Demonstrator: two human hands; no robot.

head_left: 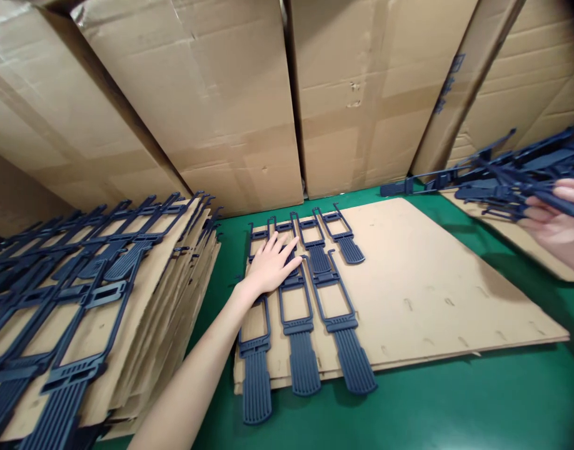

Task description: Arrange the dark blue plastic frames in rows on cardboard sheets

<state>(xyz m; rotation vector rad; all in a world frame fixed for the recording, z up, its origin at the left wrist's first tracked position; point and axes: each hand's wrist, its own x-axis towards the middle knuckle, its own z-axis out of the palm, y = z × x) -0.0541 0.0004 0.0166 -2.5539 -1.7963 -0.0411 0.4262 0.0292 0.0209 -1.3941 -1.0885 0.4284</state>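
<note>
My left hand lies with fingers spread over dark blue plastic frames on a flat cardboard sheet. These frames have an open rectangular middle, small hooks at the far end and a ribbed paddle, such as this near-row frame. They lie side by side in two rows on the sheet's left part, and some near paddles stick out past its front edge. At the right edge, my right hand is closed around a dark blue plastic piece, partly cut off by the picture edge and slightly blurred.
On the left stands a stack of cardboard sheets with more frames on and between them. A tangled pile of frames sits at the back right. Large cardboard boxes line the back of the green table.
</note>
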